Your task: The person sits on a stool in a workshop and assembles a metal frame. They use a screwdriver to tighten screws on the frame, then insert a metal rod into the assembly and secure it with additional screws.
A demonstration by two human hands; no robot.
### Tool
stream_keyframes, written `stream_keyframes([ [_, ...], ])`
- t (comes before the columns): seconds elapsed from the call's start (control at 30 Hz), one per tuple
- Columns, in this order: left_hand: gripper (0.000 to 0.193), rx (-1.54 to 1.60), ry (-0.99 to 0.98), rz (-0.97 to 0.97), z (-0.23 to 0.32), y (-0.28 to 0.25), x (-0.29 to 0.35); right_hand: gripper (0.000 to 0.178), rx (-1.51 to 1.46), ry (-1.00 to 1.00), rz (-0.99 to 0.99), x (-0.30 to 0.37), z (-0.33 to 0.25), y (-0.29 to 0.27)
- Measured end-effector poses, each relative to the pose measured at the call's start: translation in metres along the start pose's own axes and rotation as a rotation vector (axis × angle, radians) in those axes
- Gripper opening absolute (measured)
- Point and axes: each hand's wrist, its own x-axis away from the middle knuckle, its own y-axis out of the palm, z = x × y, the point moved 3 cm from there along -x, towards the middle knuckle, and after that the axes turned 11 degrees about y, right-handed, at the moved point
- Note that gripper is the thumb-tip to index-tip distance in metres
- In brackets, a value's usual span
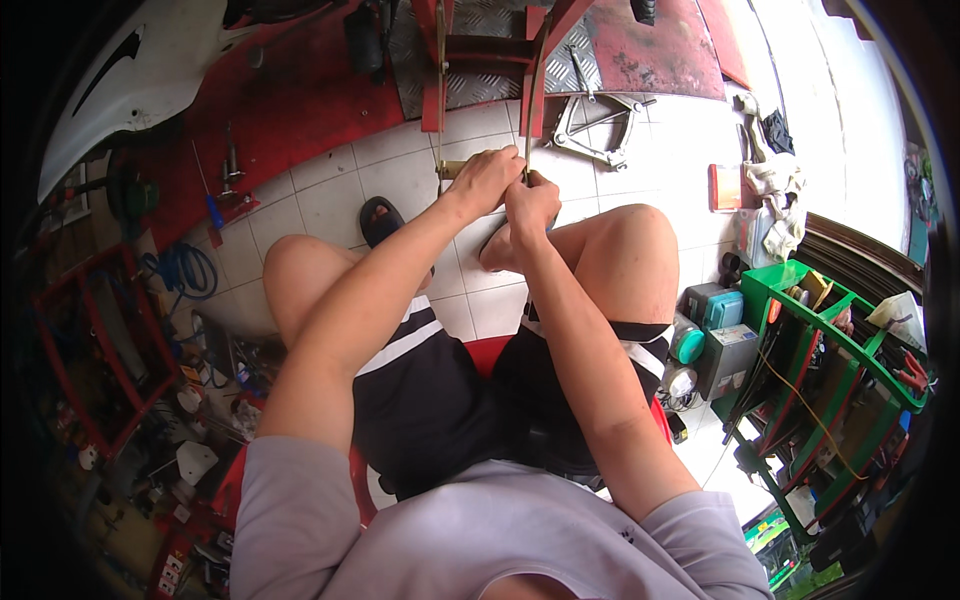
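Note:
A gold-coloured metal frame [453, 170] with two long side bars and a cross tube reaches toward me from a red stand [490, 50]. My left hand [485, 183] is closed over the cross tube near the frame's right bar. Pressed up close beside it, my right hand [534, 203] has its fingers curled in at the lower end of that bar. What the right fingers grip is too small and hidden to make out.
On the tiles at right rests a grey metal arm [598, 132]. A ratchet-like tool [581, 72] lies on the stand's base plate. At left are a blue-handled screwdriver [214, 211] and a coiled blue hose [184, 270]. A green tool rack [835, 325] stands at right.

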Motion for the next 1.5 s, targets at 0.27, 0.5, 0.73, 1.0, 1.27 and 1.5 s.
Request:
stream_keyframes([
  [0.27,0.007,0.043,-0.082,-0.006,0.0017,-0.0020,-0.0021,0.024,-0.064,-0.016,0.018,0.0002,0.0005,0.0005],
  [0.5,0.007,0.096,-0.102,0.051,0.0002,-0.0028,-0.0023,0.034,0.021,0.010,-0.002,0.0002,-0.0006,-0.0021],
  [0.73,0.006,0.042,-0.132,-0.024,-0.0008,-0.0001,-0.0013,0.029,0.006,-0.001,0.000,-0.0012,0.0008,-0.0001],
  [1.0,0.010,0.072,-0.116,0.053,0.0035,-0.0060,-0.0036,0.029,-0.030,-0.003,0.007,-0.0017,0.0013,-0.0003],
  [1.27,0.020,0.074,-0.171,0.054,-0.0013,-0.0009,-0.0007,0.031,-0.025,0.000,0.005,0.0000,-0.0004,-0.0027],
  [1.5,0.018,0.082,-0.203,0.127,0.0000,0.0014,-0.0001,0.030,-0.026,0.016,-0.019,-0.0012,-0.0009,-0.0040],
])
